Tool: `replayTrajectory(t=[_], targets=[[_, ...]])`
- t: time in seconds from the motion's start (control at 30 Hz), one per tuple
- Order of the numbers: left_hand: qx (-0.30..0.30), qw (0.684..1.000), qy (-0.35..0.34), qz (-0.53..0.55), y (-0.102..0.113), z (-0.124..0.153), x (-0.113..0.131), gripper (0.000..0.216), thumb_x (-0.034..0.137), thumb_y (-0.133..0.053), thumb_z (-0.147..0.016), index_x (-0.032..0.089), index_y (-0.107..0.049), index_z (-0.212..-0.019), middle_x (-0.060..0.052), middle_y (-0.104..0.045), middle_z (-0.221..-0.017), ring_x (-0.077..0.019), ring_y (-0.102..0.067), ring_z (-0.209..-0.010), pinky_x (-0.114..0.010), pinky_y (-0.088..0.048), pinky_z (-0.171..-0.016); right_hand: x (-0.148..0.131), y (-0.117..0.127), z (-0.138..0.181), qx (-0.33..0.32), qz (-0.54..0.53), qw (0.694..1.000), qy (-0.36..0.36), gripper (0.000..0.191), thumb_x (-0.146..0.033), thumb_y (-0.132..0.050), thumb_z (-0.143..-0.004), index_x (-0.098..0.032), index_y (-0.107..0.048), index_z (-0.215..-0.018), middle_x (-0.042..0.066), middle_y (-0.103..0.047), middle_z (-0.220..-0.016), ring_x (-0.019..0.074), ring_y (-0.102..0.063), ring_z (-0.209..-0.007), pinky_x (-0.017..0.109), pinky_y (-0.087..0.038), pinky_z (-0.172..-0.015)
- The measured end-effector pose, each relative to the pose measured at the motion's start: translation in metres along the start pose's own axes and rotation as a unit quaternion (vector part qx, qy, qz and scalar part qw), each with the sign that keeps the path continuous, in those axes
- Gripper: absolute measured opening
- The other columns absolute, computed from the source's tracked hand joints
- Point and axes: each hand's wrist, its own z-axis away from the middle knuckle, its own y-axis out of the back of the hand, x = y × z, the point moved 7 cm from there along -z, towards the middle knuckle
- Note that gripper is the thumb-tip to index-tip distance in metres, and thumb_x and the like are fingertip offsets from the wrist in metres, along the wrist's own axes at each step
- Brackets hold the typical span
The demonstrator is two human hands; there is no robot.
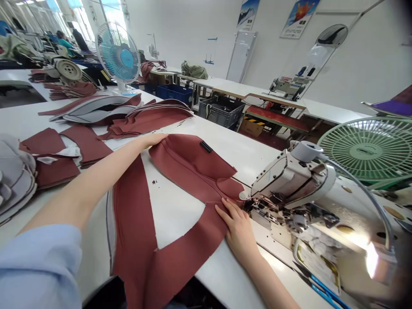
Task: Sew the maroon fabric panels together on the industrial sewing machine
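A sewn reddish-brown cover piece, leather-like with a grey backing edge, lies across the white table in front of me. It has a seam along its length and a small black strip on its far part. My left hand holds its far left edge, the fingertips partly hidden by the material. My right hand lies on the piece near the sewing machine, fingers stretched out and pressing flat by a cross seam. The piece's right end reaches close to the machine's needle area. Its near part hangs over the table's front edge.
Stacks of reddish-brown panels and grey-backed pieces lie to the left and back. A blue fan stands behind them. At right are a green fan, a lit lamp and blue-handled tool.
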Motion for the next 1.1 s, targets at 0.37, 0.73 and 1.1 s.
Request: replayTrajectory(t=[0.37, 0.73, 1.1], targets=[[-0.093, 0.927, 0.063, 0.357, 0.004, 0.055, -0.031, 0.058, 0.072, -0.063, -0.066, 0.022, -0.074, -0.093, -0.007, -0.077, -0.092, -0.0345, -0.07, -0.101, -0.041, -0.062, -0.085, 0.008, -0.005, -0.003, -0.042, -0.037, 0.998, -0.026, 0.077, 0.004, -0.04, -0.071, -0.029, -0.057, -0.138, 0.006, -0.048, -0.149, 0.0283, -0.041, -0.138, 0.048, -0.044, -0.101], [-0.11, 0.977, -0.054, 0.177, 0.022, 0.065, -0.013, 0.083, 0.041, -0.084, -0.059, 0.03, -0.054, -0.136, -0.006, -0.069, -0.121, -0.0277, -0.068, -0.106, -0.034, -0.059, -0.087, 0.006, -0.004, -0.004, -0.054, -0.04, 0.997, -0.036, 0.068, 0.002, -0.039, -0.08, -0.027, -0.057, -0.139, 0.006, -0.047, -0.15, 0.0262, -0.04, -0.139, 0.045, -0.042, -0.103], [0.282, 0.959, -0.021, 0.003, 0.079, 0.037, -0.039, 0.081, 0.017, -0.075, -0.065, 0.021, -0.044, -0.14, -0.01, -0.062, -0.118, -0.0304, -0.061, -0.11, -0.042, -0.048, -0.094, -0.005, -0.004, -0.004, -0.013, 0.036, 0.999, 0.0, 0.07, 0.003, -0.042, -0.076, -0.026, -0.059, -0.137, 0.007, -0.051, -0.147, 0.0262, -0.045, -0.135, 0.042, -0.045, -0.101]])
